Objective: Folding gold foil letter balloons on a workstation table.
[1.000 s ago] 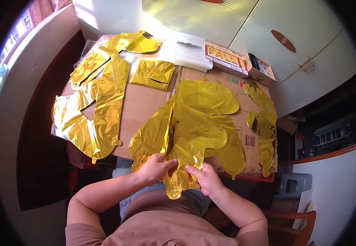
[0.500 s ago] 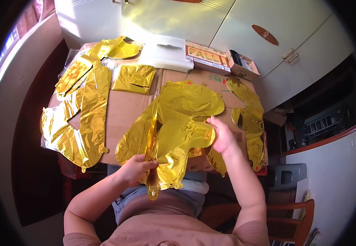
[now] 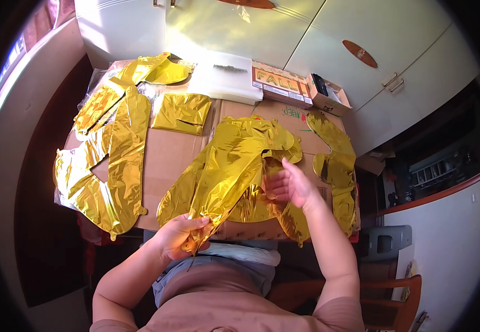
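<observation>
A flat gold foil balloon [image 3: 220,171] lies creased and partly folded over other gold foil in front of me. My left hand [image 3: 180,235] pinches its near end, thumb on top, just off the near edge of the cardboard. My right hand [image 3: 291,185] has its fingers stretched out and holds nothing; it is beside the folded right side, and I cannot tell whether it touches the foil. To the left lies a flat gold foil balloon [image 3: 128,160] with a triangular hole. A curved gold balloon [image 3: 334,166] lies on the right. A folded gold foil square [image 3: 182,113] sits farther back.
Brown cardboard [image 3: 160,146] covers the table. Along its back stand a white box [image 3: 223,74], a box with a printed lid [image 3: 280,83] and an open carton [image 3: 329,99] of dark items. Pale cabinets [image 3: 240,27] rise behind. A wooden chair [image 3: 386,307] stands at the right.
The balloon's right side has been folded over to the left and its near end gathered in my left hand. My right hand has come off the balloon's right edge, fingers now spread.
</observation>
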### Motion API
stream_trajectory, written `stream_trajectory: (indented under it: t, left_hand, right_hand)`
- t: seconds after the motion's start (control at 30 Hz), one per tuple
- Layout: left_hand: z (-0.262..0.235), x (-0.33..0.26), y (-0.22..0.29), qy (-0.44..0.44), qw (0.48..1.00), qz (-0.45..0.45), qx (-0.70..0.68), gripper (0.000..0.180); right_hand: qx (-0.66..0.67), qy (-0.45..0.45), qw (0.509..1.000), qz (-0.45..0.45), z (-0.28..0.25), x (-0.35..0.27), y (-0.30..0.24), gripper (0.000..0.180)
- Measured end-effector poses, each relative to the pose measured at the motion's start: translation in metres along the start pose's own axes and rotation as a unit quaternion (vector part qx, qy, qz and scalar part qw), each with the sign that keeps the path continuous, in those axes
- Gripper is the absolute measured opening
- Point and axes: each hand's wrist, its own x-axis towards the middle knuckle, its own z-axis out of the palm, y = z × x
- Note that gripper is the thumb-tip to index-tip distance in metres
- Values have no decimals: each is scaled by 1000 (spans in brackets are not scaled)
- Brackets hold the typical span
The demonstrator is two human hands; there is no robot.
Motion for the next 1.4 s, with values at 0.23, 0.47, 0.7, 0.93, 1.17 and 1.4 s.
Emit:
stream_trajectory:
  t: [0.23,0.47,0.7,0.93,1.17,1.4]
  left_hand:
    - [-2,0,6,-79,994,-28,66,14]
    - [-2,2,-3,36,985,12,166,13]
    - [-3,8,-7,68,964,22,258,19]
    - [1,20,0,68,948,37,307,18]
    - [30,6,25,101,934,-6,344,15]
    - [5,16,14,40,936,60,344,17]
  right_hand:
    - [153,-99,961,-206,-4,42,-16,58]
    - [221,69,952,-198,-57,84,-45,42]
    - [-68,231,938,-249,-68,101,-58,23]
    - [-64,254,923,-281,-74,97,-66,28]
    - [-17,252,924,-288,-76,100,-63,30]
    - [-24,248,933,-260,-76,109,-65,33]
